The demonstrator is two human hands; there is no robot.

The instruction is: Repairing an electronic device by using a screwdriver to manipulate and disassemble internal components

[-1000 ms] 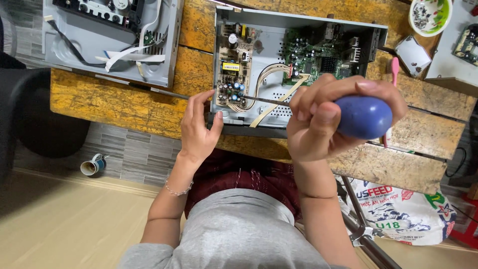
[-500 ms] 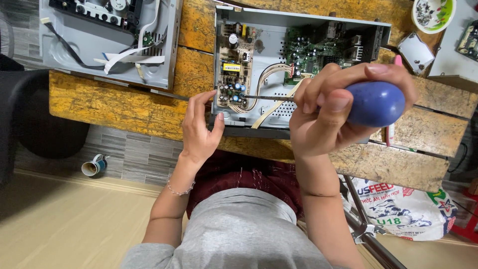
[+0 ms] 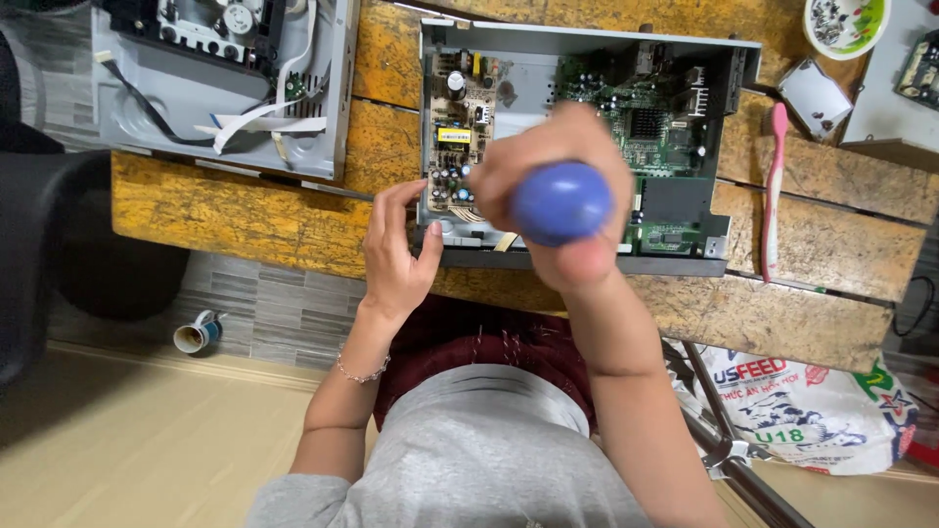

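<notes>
Mid-frame, the right hand (image 3: 558,200) is clamped on a blue bulb (image 3: 560,202) over the uncovered chassis (image 3: 528,73), boards still mounted; the left hand (image 3: 396,256), fingers spread, steadies its edge.

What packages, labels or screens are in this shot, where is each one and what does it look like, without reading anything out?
Printed sack: on the floor at lower right, under the wooden table; white and crumpled, with red and green print.
Yellow label: small rectangle on the tan circuit board, inside the open grey case.
No screens in view.
</notes>
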